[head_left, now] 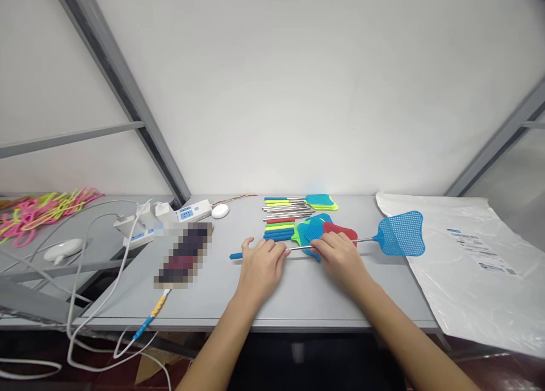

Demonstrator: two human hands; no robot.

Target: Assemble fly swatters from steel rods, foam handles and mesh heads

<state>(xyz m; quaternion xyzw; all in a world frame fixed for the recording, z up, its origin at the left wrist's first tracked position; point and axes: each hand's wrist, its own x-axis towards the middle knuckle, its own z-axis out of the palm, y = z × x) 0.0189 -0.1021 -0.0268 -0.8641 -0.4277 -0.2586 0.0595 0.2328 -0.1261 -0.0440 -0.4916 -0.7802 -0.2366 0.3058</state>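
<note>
A blue fly swatter (400,234) with a metal rod lies crosswise between my hands, its mesh head to the right. Closed around its blue handle end is my left hand (260,266); the handle's tip pokes out to the left. My right hand (340,259) has its fingers closed on the rod, nearer the head. Just behind are loose handles (279,232) in blue, yellow, green and red. Blue, green and red swatter heads (315,228) overlap beside them, partly covered by my right hand. Several bare metal rods (289,211) lie farther back.
Folded swatters (320,200) lie near the wall. A white plastic bag (460,277) covers the table's right side. Left are a pixelated flat object (184,256), a white round device (220,211), power strips (193,211), white cables and pink and yellow strands (51,212).
</note>
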